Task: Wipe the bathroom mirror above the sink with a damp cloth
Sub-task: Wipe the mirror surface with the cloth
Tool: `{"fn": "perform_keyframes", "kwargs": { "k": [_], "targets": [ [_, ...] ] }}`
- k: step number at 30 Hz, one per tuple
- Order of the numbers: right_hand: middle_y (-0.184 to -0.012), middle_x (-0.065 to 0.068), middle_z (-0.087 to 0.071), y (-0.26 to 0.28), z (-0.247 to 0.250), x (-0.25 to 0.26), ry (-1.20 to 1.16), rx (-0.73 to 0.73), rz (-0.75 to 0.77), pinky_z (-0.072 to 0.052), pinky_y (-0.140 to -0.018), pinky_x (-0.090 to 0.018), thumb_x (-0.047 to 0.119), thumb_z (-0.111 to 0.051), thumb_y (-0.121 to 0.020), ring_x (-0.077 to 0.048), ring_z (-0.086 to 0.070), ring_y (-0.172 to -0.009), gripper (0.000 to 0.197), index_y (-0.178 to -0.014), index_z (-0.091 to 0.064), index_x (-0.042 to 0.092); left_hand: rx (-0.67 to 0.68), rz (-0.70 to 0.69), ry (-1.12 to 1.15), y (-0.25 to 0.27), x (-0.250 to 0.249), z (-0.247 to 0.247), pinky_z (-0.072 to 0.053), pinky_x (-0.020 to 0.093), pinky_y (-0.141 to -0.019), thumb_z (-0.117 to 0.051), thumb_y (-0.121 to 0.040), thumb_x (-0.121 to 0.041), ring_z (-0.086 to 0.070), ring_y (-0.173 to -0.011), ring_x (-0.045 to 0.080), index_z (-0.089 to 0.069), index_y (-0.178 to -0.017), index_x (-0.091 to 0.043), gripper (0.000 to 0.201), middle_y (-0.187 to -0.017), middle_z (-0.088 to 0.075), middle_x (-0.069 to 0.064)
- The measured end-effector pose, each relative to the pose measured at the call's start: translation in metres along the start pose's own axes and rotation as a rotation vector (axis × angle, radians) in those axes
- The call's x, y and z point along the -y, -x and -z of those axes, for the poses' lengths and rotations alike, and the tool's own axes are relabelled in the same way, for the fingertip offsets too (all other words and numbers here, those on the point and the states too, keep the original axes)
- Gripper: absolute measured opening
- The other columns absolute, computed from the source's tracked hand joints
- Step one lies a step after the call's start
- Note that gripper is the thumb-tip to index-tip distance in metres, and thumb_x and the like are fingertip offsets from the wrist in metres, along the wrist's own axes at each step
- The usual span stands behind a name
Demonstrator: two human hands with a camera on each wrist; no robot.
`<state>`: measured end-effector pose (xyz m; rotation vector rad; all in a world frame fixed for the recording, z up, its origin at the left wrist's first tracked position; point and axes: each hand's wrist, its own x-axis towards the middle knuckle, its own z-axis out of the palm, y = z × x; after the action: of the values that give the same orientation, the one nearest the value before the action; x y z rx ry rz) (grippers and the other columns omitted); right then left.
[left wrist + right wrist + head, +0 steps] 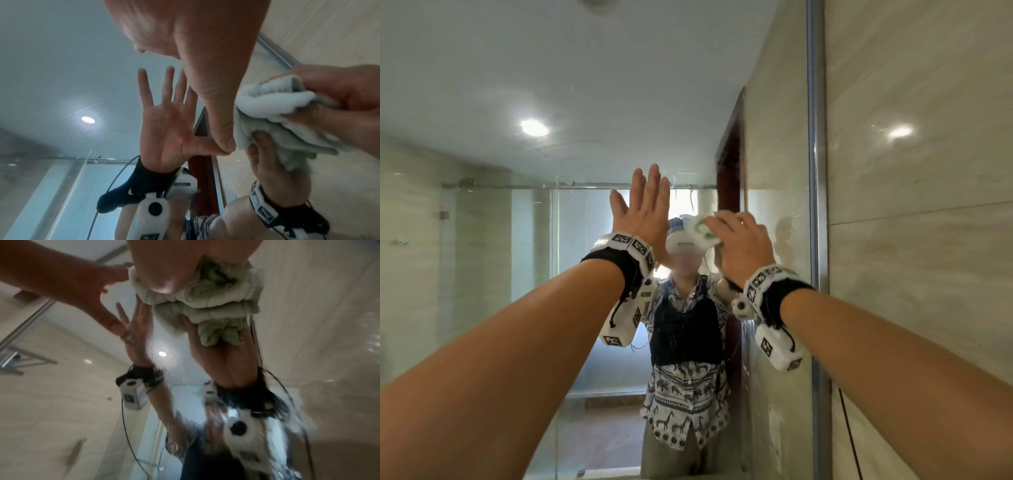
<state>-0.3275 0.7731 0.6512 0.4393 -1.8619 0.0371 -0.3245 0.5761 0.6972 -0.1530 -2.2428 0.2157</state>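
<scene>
Wall right of the chrome frame strip (817, 205): glossy beige marble-look tile (921, 274), one horizontal grout line, a ceiling-light glare spot on it. White ceiling (551, 68) with a recessed round downlight (534, 127), lit. Glass shower screen (534, 274) under a chrome top rail (585, 186), dark red-brown door frame (732, 192) at its right edge.

The head camera faces the mirror (592, 102) squarely from arm's reach; both wrist cameras look up along it, close, sharing the cloth (273, 104).
</scene>
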Motion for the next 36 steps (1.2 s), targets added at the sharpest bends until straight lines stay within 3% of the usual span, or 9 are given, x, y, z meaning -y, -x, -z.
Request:
{"fn": "perform_keyframes", "kwargs": {
  "k": [4,7,8,14,17,20,23,27,36],
  "targets": [
    [-0.126,0.012,-0.053,0.026,0.001,-0.003,0.047,0.127,0.103,-0.048,-0.084,-0.039,0.010,-0.073,-0.070,-0.019,-0.047,-0.111,0.064,-0.127,-0.051,0.031,0.064,0.019,0.045,0.011,-0.004,-0.009,0.000,0.064,-0.117,-0.078,-0.043,-0.079,0.027,-0.146,0.035,0.022,-0.152,-0.011,0.163,-0.158,0.033,0.011],
    [-0.130,0.010,-0.049,0.021,0.022,-0.009,0.048,0.273,0.163,-0.046,-0.090,-0.032,0.012,-0.067,-0.080,-0.017,-0.044,-0.114,0.059,-0.133,-0.048,0.028,0.094,0.019,-0.011,0.012,-0.004,-0.014,-0.003,0.066,-0.116,-0.080,-0.044,-0.077,0.026,-0.146,0.037,0.024,-0.150,-0.008,0.164,-0.156,0.034,0.014],
    [-0.129,0.008,-0.049,0.016,0.029,-0.011,0.047,0.248,0.143,-0.046,-0.089,-0.030,0.015,-0.067,-0.082,-0.016,-0.044,-0.112,0.056,-0.133,-0.047,0.027,0.089,0.022,-0.025,0.012,-0.003,-0.015,-0.004,0.066,-0.116,-0.081,-0.045,-0.076,0.025,-0.146,0.038,0.025,-0.150,-0.007,0.164,-0.156,0.034,0.015],
    [-0.129,-0.002,-0.046,-0.060,0.063,-0.028,-0.112,-0.133,-0.276,-0.043,-0.074,-0.030,0.013,-0.051,-0.092,-0.023,-0.041,-0.116,0.042,-0.133,-0.048,0.022,0.060,0.031,-0.046,0.011,-0.004,-0.019,-0.004,0.065,-0.115,-0.088,-0.051,-0.062,0.022,-0.147,0.037,0.025,-0.149,-0.008,0.159,-0.157,0.032,0.014],
    [-0.133,-0.002,-0.043,-0.101,0.061,-0.030,-0.110,-0.133,-0.336,-0.046,-0.082,-0.037,0.013,-0.051,-0.092,-0.026,-0.040,-0.118,0.044,-0.134,-0.046,0.025,0.040,0.034,-0.043,0.009,-0.002,-0.023,0.000,0.067,-0.116,-0.086,-0.061,-0.053,0.025,-0.147,0.036,0.030,-0.146,-0.010,0.150,-0.157,0.034,0.013],
    [-0.134,0.002,-0.041,-0.115,0.045,-0.018,-0.108,-0.068,-0.415,-0.041,-0.087,-0.041,0.010,-0.056,-0.086,-0.027,-0.038,-0.120,0.054,-0.134,-0.043,0.031,0.047,0.018,-0.039,0.009,0.000,-0.023,0.005,0.063,-0.115,-0.087,-0.051,-0.063,0.026,-0.146,0.036,0.027,-0.149,-0.010,0.159,-0.157,0.034,0.013],
    [-0.133,0.003,-0.044,-0.100,0.028,-0.006,-0.044,-0.100,-0.328,-0.043,-0.087,-0.044,0.008,-0.058,-0.081,-0.027,-0.038,-0.121,0.057,-0.132,-0.045,0.031,0.051,-0.009,-0.032,0.010,0.003,-0.023,0.005,0.061,-0.117,-0.081,-0.041,-0.077,0.028,-0.145,0.035,0.025,-0.151,-0.009,0.167,-0.156,0.035,0.013],
    [-0.128,0.008,-0.048,-0.073,0.016,-0.001,-0.013,-0.138,-0.165,-0.041,-0.085,-0.041,0.007,-0.059,-0.074,-0.023,-0.042,-0.114,0.058,-0.126,-0.049,0.031,0.053,-0.010,-0.031,0.011,0.001,-0.022,0.008,0.060,-0.116,-0.081,-0.041,-0.076,0.029,-0.145,0.036,0.025,-0.151,-0.007,0.168,-0.156,0.035,0.015],
    [-0.125,0.012,-0.055,0.048,-0.014,0.013,-0.017,0.110,0.081,-0.042,-0.086,-0.038,0.008,-0.071,-0.069,-0.019,-0.048,-0.111,0.062,-0.124,-0.053,0.030,-0.002,0.046,-0.057,0.018,-0.006,-0.023,-0.002,0.069,-0.113,-0.080,-0.042,-0.075,0.017,-0.149,0.039,0.016,-0.152,-0.008,0.161,-0.159,0.025,0.016]
  ]
}}
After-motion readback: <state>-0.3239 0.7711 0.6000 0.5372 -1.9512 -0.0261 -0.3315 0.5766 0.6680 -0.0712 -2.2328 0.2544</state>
